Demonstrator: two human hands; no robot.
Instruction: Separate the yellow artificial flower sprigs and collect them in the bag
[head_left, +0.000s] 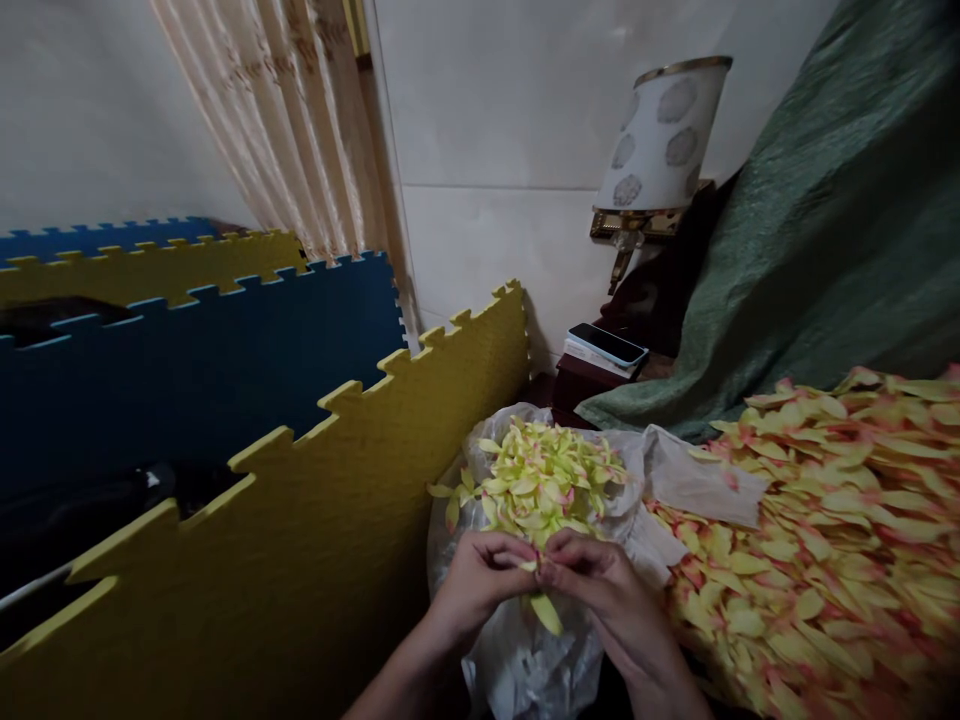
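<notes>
My left hand and my right hand meet fingertip to fingertip at the lower middle of the view. Pinched between them is a small yellow-green artificial flower with a pink centre; one petal hangs down below the fingers, and the rest is mostly hidden by them. Just beyond my hands, a heap of similar yellow-green flowers lies on a translucent plastic bag. To the right spreads a much larger pile of yellow and pink petal pieces.
Yellow foam mats with toothed edges stand upright on the left, blue mats behind them. A phone rests on a white box upon a dark red stand. Green woven cloth hangs at right, near a wall lamp.
</notes>
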